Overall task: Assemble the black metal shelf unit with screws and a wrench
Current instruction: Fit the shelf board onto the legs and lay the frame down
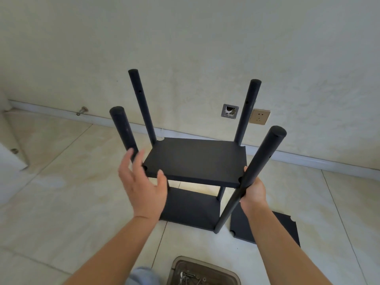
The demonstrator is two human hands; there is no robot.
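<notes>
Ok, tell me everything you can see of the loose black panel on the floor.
The loose black panel lies flat on the tiled floor, right of the shelf unit and partly hidden behind the right forearm. It looks like matte black metal, roughly rectangular, with rounded notches at its visible corners. No hand touches it.

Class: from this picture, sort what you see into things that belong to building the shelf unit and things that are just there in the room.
Belongs to the job:
- shelf unit with four posts
- spare shelf panel on the floor
- tray of screws
- left hand, open by the near left post
- right hand, gripping the near right post

Just there:
- wall socket
- open wall box
- door stopper
</notes>
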